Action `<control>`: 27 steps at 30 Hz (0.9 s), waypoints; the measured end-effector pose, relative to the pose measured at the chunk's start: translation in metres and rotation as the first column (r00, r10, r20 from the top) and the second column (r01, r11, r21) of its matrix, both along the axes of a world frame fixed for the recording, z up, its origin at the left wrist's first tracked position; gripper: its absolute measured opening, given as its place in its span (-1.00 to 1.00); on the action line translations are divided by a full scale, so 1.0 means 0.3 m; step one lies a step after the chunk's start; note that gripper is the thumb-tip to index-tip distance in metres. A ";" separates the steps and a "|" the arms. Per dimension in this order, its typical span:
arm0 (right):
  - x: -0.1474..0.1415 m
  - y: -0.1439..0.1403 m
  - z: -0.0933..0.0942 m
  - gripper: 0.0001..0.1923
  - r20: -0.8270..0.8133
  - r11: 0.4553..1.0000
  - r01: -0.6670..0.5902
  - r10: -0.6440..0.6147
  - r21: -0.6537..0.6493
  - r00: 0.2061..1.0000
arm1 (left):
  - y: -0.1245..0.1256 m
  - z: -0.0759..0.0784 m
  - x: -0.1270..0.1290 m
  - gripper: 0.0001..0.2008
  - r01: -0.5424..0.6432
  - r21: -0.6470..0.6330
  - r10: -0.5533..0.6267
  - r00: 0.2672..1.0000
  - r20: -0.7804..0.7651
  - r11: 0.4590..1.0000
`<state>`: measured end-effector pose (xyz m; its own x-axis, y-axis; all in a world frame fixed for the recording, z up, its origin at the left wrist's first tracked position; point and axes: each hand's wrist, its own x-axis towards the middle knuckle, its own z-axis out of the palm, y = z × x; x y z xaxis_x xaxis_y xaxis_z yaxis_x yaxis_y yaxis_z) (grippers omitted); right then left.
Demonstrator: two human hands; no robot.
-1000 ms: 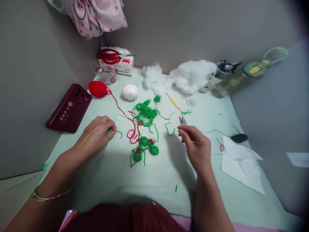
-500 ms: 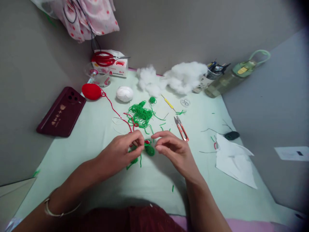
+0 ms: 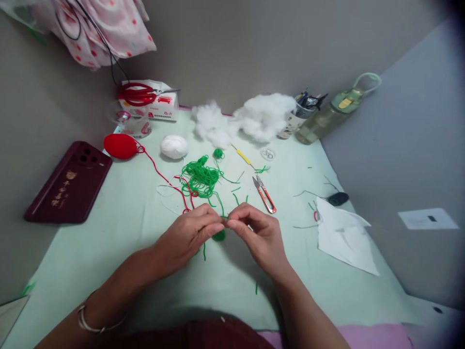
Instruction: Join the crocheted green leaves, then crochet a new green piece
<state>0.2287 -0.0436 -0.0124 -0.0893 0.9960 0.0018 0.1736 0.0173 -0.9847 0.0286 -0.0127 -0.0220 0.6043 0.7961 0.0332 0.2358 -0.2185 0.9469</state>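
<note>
My left hand (image 3: 189, 235) and my right hand (image 3: 256, 232) meet fingertip to fingertip over the pale green table (image 3: 145, 271). Between them they pinch a small green crocheted piece (image 3: 219, 236), mostly hidden by the fingers, with green yarn tails hanging below it. Just beyond my hands lies a loose tangle of green yarn (image 3: 199, 175) crossed by a red strand (image 3: 160, 172). Small red-handled thread snips (image 3: 264, 194) lie flat on the table to the right of the tangle, apart from my right hand.
A red yarn ball (image 3: 120, 146) and a white ball (image 3: 174, 146) lie at the back left, near a dark red phone (image 3: 69, 183). White stuffing (image 3: 254, 116), a yellow crochet hook (image 3: 242, 156), a pen cup (image 3: 298, 118), a bottle (image 3: 327, 118) and white paper (image 3: 343, 235) are also here.
My right hand put down the snips, which now lie on the table. Both hands moved in to the green crocheted piece and closed on it.
</note>
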 end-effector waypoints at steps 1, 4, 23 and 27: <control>-0.010 -0.003 -0.002 -0.82 0.014 0.999 -0.021 0.020 0.037 1.000 | -0.004 -0.003 0.005 -0.65 -0.019 -0.005 0.019 0.999 0.028 1.000; -0.041 -0.008 -0.007 -0.87 0.048 0.985 -0.087 0.081 0.151 0.996 | -0.023 -0.012 0.031 -0.66 -0.151 -0.119 0.169 0.973 0.155 0.981; -0.053 0.005 0.010 -0.81 -0.111 0.989 0.012 -0.028 -0.147 0.993 | -0.072 -0.081 0.048 -0.59 -0.231 0.125 0.225 0.972 0.064 0.965; -0.047 -0.001 0.000 -0.79 -0.073 0.991 -0.014 0.004 -0.132 0.997 | -0.072 -0.094 0.044 -0.56 -0.233 0.159 0.227 0.972 0.051 0.959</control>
